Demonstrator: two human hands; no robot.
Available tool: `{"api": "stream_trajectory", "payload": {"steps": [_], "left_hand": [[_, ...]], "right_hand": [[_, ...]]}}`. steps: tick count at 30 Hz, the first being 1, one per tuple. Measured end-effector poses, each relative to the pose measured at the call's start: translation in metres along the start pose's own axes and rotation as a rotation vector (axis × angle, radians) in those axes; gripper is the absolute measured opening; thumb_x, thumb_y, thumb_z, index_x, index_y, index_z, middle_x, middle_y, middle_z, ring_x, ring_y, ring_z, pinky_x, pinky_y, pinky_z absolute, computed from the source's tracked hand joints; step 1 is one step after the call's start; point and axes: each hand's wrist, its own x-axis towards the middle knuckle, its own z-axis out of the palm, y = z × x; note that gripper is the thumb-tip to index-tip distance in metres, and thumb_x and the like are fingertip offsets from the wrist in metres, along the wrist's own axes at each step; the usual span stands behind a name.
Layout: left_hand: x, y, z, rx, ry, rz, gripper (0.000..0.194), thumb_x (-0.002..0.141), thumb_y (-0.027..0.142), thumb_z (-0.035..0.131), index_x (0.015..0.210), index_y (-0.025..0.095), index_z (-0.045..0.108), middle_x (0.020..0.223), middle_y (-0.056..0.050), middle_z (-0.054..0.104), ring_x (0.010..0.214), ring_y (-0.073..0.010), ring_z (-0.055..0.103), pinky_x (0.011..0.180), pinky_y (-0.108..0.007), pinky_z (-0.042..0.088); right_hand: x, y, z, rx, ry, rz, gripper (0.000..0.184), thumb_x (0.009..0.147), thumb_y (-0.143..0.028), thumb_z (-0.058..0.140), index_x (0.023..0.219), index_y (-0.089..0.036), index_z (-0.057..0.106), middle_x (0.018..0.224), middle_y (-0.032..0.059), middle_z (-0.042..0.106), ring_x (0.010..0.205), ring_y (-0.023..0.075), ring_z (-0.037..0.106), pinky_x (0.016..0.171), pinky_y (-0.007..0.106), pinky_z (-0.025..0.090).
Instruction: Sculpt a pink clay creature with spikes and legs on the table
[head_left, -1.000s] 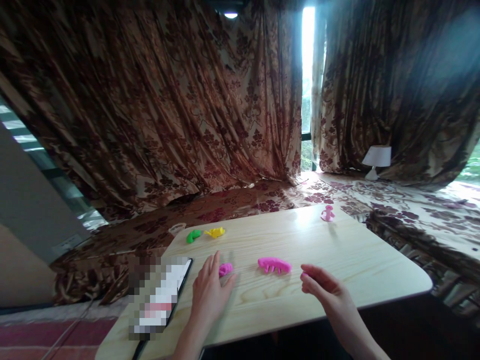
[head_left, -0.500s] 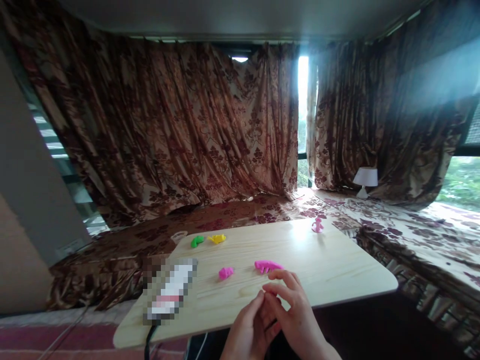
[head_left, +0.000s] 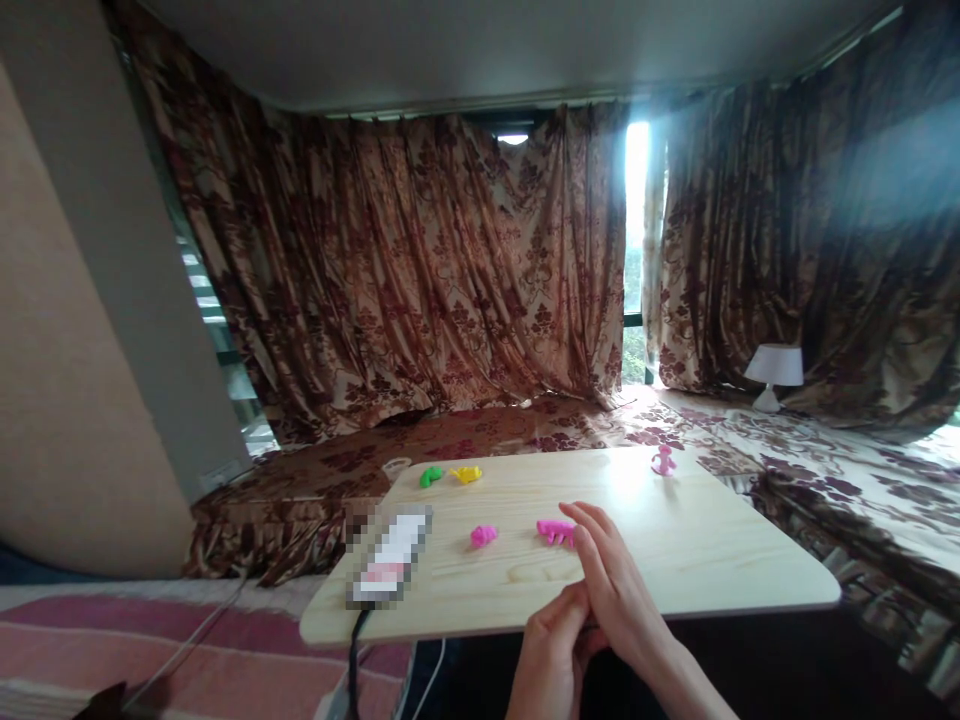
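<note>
My left hand (head_left: 551,640) is at the front edge of the table (head_left: 697,560), its fingers curled. Whatever they might hold is hidden. Against it rests my right hand (head_left: 615,585), fingers stretched forward and nothing visible in them. Just beyond the right fingertips lies a long pink toy figure (head_left: 553,531), its right end covered by them. A smaller pink toy piece (head_left: 484,537) is further left. Near the back left edge are a curved green toy piece (head_left: 430,477) and a yellow one (head_left: 466,474). A pink toy figure (head_left: 664,461) stands upright at the back right.
A blurred white device (head_left: 394,550) with a black cable (head_left: 354,660) lies along the table's left side. Patterned curtains (head_left: 450,270) hang behind. On the cloth-covered ledge at right stands a small white lamp (head_left: 776,368). Striped bedding (head_left: 112,640) is at lower left.
The view has swung left, so everything appears further right. My right hand has flattened from bent fingers to stretched ones and now overlaps the long pink figure; my left hand has curled more.
</note>
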Motion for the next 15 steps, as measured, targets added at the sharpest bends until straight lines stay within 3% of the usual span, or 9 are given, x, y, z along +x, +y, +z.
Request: {"api": "stream_trajectory", "payload": {"steps": [4,6,8,11,15], "left_hand": [[0.000,0.016,0.002,-0.248,-0.198,-0.143,0.047,0.084,0.048,0.049,0.112,0.014,0.065,0.114,-0.012,0.065,0.120,-0.0273,0.048,0.098,-0.036,0.036],[0.003,0.023,0.002,-0.327,-0.280,-0.140,0.059,0.085,0.056,0.040,0.120,0.013,0.059,0.124,-0.013,0.059,0.127,-0.0281,0.042,0.105,-0.039,0.029],[0.006,0.024,0.002,-0.378,-0.320,-0.100,0.062,0.086,0.058,0.034,0.124,0.015,0.056,0.131,-0.010,0.054,0.131,-0.0268,0.035,0.109,-0.039,0.022],[0.009,0.021,0.001,-0.410,-0.351,-0.055,0.062,0.086,0.058,0.030,0.129,0.018,0.051,0.139,-0.007,0.047,0.136,-0.0240,0.026,0.112,-0.038,0.015],[0.007,0.031,-0.006,-0.360,-0.353,-0.084,0.072,0.086,0.062,0.025,0.134,0.012,0.044,0.140,-0.012,0.043,0.137,-0.0276,0.023,0.112,-0.043,0.013]], "right_hand": [[-0.011,-0.002,0.004,-0.332,0.093,-0.141,0.048,0.094,-0.029,0.033,0.141,-0.018,0.030,0.147,0.0097,0.030,0.137,0.0273,0.020,0.110,0.053,0.017],[-0.019,-0.010,0.010,-0.420,0.031,-0.260,0.058,0.092,-0.028,0.037,0.146,-0.016,0.017,0.151,0.0095,0.021,0.139,0.0282,0.011,0.110,0.055,0.011],[-0.020,-0.018,0.016,-0.450,-0.065,-0.328,0.064,0.090,-0.029,0.040,0.147,-0.017,0.011,0.153,0.0080,0.016,0.140,0.0278,0.009,0.111,0.053,0.011],[-0.008,-0.018,0.020,-0.457,-0.059,-0.258,0.063,0.092,-0.032,0.038,0.147,-0.015,0.012,0.153,0.0091,0.015,0.140,0.0259,0.008,0.111,0.052,0.014],[-0.004,-0.006,0.023,-0.472,-0.004,-0.203,0.061,0.093,-0.032,0.035,0.146,-0.011,0.014,0.152,0.0119,0.016,0.140,0.0260,0.009,0.111,0.053,0.014]]}}
